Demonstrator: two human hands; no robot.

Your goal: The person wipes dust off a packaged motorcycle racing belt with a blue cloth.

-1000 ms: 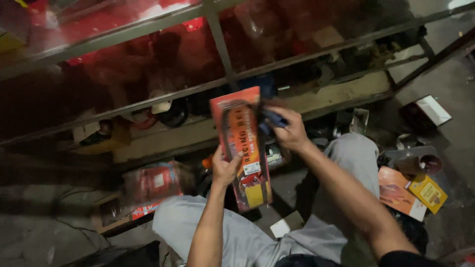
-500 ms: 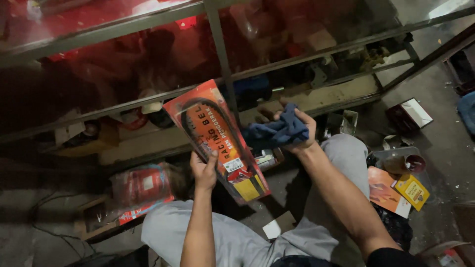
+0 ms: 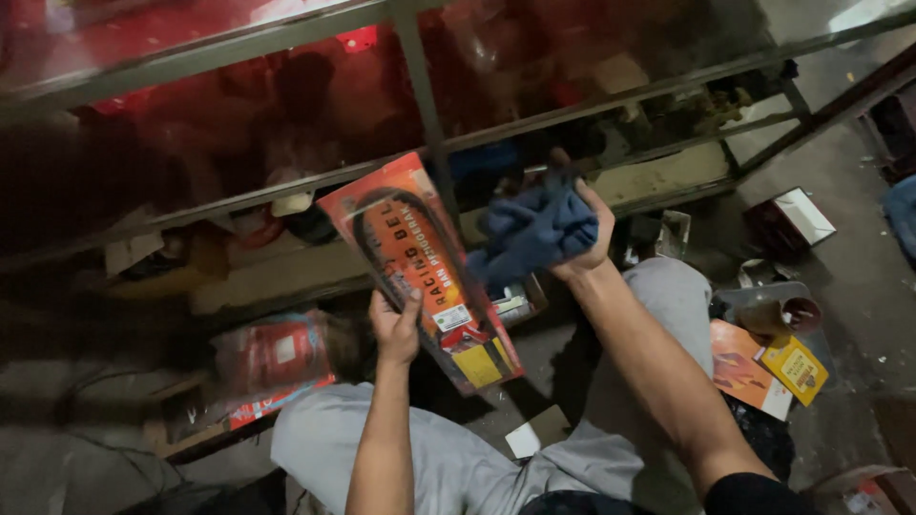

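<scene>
Before the metal shelf (image 3: 420, 105), both hands busy
Left hand (image 3: 396, 329) fingers grip orange package (image 3: 420, 272); right hand (image 3: 582, 224) fingers clamp blue cloth (image 3: 530, 234)

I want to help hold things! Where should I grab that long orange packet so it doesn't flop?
Probably the long edge near the middle, coming from below on the left, as the left hand does. The orange packet is flat, long and tilted, so a middle pinch balances it. The right hand holds a blue cloth beside its upper part.
</scene>
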